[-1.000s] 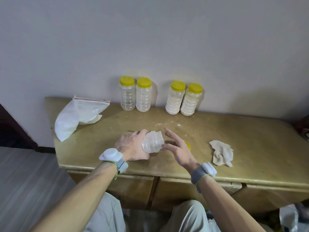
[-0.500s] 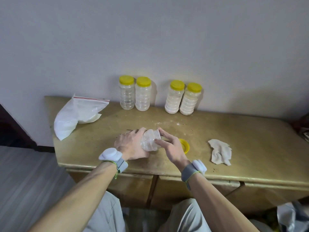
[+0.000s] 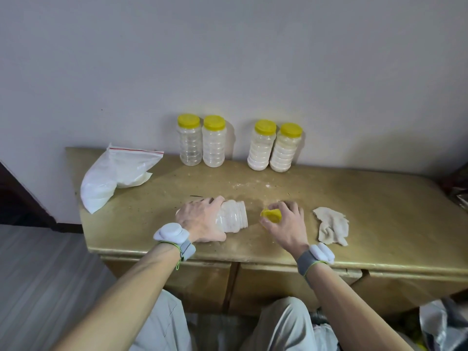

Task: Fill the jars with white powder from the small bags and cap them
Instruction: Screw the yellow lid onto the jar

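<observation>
At back of desk [image 3: 379, 211], against wall: left pair of capped jars [image 3: 190, 143] looking clear, nearly empty; right pair [image 3: 262, 148] showing white powder almost to top. Zip bag [image 3: 114, 181] of white powder lying at desk's left end. Open jar [image 3: 231, 217] lying on side near front edge, mouth pointing right, cloudy inside. Left hand [image 3: 202, 219] wrapping around jar's base. Right hand [image 3: 286, 221] pinching yellow cap [image 3: 271, 216] just beside jar's mouth, apart from it. Crumpled cloth [image 3: 331, 225] lying right of that hand.
</observation>
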Demonstrator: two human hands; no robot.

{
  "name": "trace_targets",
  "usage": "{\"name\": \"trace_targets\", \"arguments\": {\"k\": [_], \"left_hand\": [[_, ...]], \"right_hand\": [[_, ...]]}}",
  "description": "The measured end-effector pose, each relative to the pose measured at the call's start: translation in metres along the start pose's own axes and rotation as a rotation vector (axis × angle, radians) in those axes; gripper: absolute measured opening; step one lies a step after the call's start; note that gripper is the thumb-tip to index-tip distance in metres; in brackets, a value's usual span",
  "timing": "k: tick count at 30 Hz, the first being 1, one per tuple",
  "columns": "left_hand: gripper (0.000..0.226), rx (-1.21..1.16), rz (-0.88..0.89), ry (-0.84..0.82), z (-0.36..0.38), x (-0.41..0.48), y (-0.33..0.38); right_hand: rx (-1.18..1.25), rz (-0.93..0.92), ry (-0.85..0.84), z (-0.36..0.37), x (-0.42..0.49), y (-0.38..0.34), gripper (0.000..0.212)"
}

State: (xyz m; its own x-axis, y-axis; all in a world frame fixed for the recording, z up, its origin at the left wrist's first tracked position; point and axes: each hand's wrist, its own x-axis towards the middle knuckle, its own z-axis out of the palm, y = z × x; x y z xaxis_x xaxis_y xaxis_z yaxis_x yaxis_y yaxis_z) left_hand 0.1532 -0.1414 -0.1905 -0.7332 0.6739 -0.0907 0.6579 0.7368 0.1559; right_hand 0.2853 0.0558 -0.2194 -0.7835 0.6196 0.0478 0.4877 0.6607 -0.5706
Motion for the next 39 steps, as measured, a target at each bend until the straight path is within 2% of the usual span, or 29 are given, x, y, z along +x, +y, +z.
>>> {"name": "trace_targets", "arguments": {"k": [2, 4, 7, 11, 15, 18, 20, 24, 27, 31, 39], "left_hand": [[0.076, 0.006, 0.002, 0.005, 0.000, 0.001, 0.000], [0.077, 0.012, 0.007, 0.007, 0.000, 0.001, 0.000], [0.078, 0.012, 0.012, 0.001, -0.001, 0.001, 0.000], [0.079, 0.005, 0.007, 0.006, -0.001, 0.000, 0.000], [0.079, 0.017, 0.022, 0.007, -0.002, 0.000, 0.001], [0.079, 0.008, 0.018, 0.012, 0.000, 0.000, -0.002], [0.079, 0.003, 0.018, 0.015, 0.000, 0.000, -0.002], [0.078, 0.013, 0.030, 0.006, 0.000, 0.000, -0.001], [0.078, 0.021, 0.049, 0.006, 0.001, 0.000, -0.001], [0.078, 0.045, 0.085, 0.018, 0.001, 0.000, 0.000], [0.075, 0.052, 0.090, 0.028, 0.003, 0.001, 0.000]], "right_hand": [[-0.143, 0.051, -0.095, 0.004, -0.002, 0.006, 0.052], [-0.204, 0.102, -0.137, 0.009, -0.003, 0.009, 0.056], [-0.173, 0.087, -0.106, 0.014, -0.002, 0.007, 0.037], [-0.008, -0.054, -0.162, 0.009, 0.000, -0.006, 0.033], [0.068, -0.138, -0.286, -0.003, 0.005, -0.026, 0.061], [0.305, -0.067, -0.382, -0.012, 0.010, -0.035, 0.078], [0.518, 0.022, -0.456, -0.014, 0.011, -0.037, 0.081], [0.760, 0.109, -0.524, -0.012, 0.009, -0.031, 0.069], [0.853, 0.139, -0.563, -0.012, 0.007, -0.031, 0.063], [0.892, 0.169, -0.587, -0.009, 0.006, -0.032, 0.048], [0.906, 0.229, -0.583, -0.001, 0.004, -0.031, 0.041]]}}
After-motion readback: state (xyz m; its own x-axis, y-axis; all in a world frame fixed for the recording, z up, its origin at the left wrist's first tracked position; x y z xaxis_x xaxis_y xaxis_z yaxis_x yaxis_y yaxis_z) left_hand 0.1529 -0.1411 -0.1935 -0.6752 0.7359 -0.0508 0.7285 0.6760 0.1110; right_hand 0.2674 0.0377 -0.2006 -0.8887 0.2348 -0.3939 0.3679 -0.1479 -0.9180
